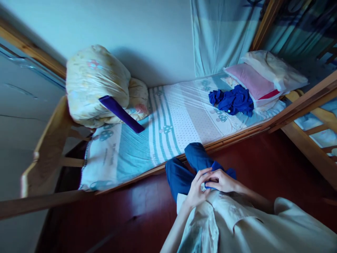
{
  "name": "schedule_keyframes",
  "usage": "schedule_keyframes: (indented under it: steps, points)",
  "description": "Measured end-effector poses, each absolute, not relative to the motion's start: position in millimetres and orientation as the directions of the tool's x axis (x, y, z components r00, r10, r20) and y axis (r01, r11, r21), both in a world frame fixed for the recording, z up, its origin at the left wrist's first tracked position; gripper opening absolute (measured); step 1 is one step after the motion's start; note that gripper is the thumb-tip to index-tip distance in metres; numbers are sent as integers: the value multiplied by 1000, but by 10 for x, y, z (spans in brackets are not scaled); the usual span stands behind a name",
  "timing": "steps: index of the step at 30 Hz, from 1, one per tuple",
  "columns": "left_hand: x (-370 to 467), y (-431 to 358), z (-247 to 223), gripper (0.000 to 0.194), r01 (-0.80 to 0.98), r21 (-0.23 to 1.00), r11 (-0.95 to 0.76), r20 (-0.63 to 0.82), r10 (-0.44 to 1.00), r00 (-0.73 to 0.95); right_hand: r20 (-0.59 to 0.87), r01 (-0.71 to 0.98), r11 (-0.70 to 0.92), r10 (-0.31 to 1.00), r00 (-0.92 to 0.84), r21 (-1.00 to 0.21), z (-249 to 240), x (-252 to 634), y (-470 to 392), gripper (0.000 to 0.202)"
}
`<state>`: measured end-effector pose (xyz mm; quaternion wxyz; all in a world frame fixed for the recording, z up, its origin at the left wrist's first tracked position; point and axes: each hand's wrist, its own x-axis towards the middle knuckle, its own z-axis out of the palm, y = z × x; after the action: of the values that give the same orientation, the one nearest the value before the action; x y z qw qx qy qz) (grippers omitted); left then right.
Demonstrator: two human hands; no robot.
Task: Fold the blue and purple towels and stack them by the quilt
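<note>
Close in front of my body, my left hand (196, 189) and my right hand (222, 180) meet with bent fingers over a blue cloth (231, 173). The cloth is pinched between the fingertips, and a small fold of it shows between the two hands. Part hangs out behind the right hand; most of its shape is hidden. Below the hands are my dark blue trousers (180, 177) and a loose pale shirt (237, 218). On the bed, a crumpled heap of bright blue cloth (234, 101) lies near the pillow end.
The low wooden bed has a patterned sheet (181, 119). A bulky cream quilt (96, 82) is piled at its left end, with a long dark purple strip (122, 114) against it. Pink and white pillows (250, 80) lie at the right. Wooden posts (308, 100) and a curtain (216, 38) border the bed.
</note>
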<state>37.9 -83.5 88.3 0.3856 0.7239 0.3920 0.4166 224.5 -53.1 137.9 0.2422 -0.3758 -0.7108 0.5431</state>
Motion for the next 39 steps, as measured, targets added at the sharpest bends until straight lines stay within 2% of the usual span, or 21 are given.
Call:
schedule_keyframes:
  steps: [3, 6, 9, 11, 14, 16, 19, 23, 28, 31, 34, 39]
  points:
    - [322, -794, 912, 46, 181, 924, -337, 247, 887, 391, -94, 322, 131, 797, -596, -938, 1646, 2208, -498, 32]
    - [374, -758, 952, 51, 153, 937, -315, 187, 820, 541, -106, 349, 114, 826, -554, -930, 1875, 2266, -607, 35]
    - [475, -699, 1048, 42, 97, 897, -430, 254, 684, 683, -77, 315, 90, 873, -481, -945, 2116, 2418, -819, 34]
    - [487, -606, 1158, 46, 55, 843, -535, 328, 592, 736, -15, 207, 86, 896, -444, -975, 2298, 2558, -950, 38]
    - [301, -408, 1385, 48, 69, 783, -618, 402, 588, 702, 95, 29, 118, 900, -425, -993, 2563, 2791, -1032, 43]
    - [57, -321, 1550, 47, 141, 793, -593, 398, 679, 617, 112, 37, 143, 891, -440, -989, 2691, 2935, -999, 35]
    - [-282, -395, 1740, 53, 204, 847, -490, 292, 751, 592, 75, 148, 170, 865, -496, -974, 2775, 3091, -889, 23]
    - [-309, -806, 1744, 55, 271, 901, -339, 96, 765, 637, 64, 225, 226, 826, -560, -948, 2744, 3196, -784, 20]
    - [92, -1216, 1558, 42, 364, 908, -209, -57, 797, 601, 77, 340, 309, 830, -553, -888, 2654, 3299, -679, 13]
    - [239, -1277, 1493, 32, 450, 879, -159, -114, 845, 522, 184, 369, 422, 826, -532, -828, 2604, 3342, -555, 13]
    - [319, -1238, 1431, 23, 542, 824, -168, -147, 859, 490, 379, 373, 569, 796, -472, -733, 2556, 3341, -423, 19]
    - [481, -1005, 1189, 24, 654, 730, -200, -162, 879, 449, 712, 430, 777, 612, -344, -460, 2486, 3354, -316, 29]
